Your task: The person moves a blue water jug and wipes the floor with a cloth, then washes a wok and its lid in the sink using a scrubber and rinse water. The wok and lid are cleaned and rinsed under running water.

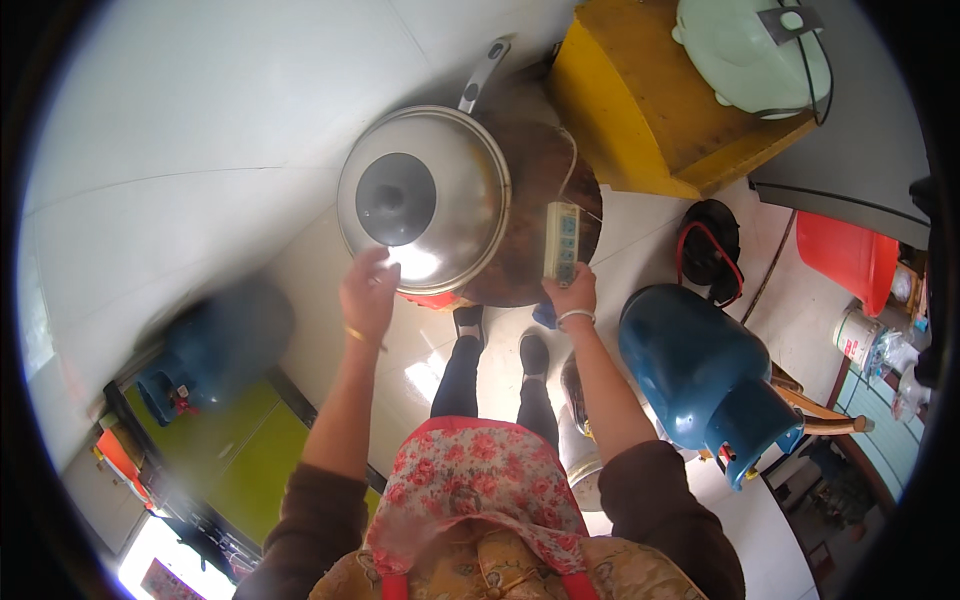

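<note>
A pan with a domed metal lid (pixel 469 187) stands on a round dark wooden surface (pixel 525 172), its long handle (pixel 486 75) pointing away from me. The lid has a large dark disc (pixel 395 199) with a knob in its middle. My left hand (pixel 369 292) hovers at the lid's near left edge, holding nothing, fingers loosely bent and slightly blurred. A pale power strip (pixel 562 236) with several blue-green sockets lies in the grasp of my right hand (pixel 574 289), held by its near end. From its far end a white cable (pixel 574 161) runs across the wooden surface.
A yellow wooden stand (pixel 622 97) at the upper right carries a pale green appliance (pixel 750 52). Blue gas cylinders stand left (pixel 225 337) and right (pixel 694 367). A red bin (pixel 847 255) is far right. White wall (pixel 187 112) rises at the left; green cabinet doors (pixel 247 450) are lower left.
</note>
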Available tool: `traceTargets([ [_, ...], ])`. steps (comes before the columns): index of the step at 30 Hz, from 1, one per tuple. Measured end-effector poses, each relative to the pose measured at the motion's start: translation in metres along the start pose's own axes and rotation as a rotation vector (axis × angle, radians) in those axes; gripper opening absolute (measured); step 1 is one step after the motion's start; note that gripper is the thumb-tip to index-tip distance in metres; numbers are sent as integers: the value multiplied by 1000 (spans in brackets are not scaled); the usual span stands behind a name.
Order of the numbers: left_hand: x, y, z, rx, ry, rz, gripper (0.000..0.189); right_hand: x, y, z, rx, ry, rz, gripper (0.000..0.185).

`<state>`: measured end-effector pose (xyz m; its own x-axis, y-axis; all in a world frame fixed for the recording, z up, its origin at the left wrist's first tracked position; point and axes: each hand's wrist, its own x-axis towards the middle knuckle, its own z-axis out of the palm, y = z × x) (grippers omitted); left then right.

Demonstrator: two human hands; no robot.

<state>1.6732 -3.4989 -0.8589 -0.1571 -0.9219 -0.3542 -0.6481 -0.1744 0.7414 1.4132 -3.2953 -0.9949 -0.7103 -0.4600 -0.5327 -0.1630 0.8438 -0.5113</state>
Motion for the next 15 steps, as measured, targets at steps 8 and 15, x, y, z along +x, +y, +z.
traceTargets([
  [8,37,-72,-36,-116,233,-354,45,13,-26,0,-94,68,-20,39],
  [15,29,-138,-28,-553,159,-931,38,139,-199,4,373,35,-225,28],
])
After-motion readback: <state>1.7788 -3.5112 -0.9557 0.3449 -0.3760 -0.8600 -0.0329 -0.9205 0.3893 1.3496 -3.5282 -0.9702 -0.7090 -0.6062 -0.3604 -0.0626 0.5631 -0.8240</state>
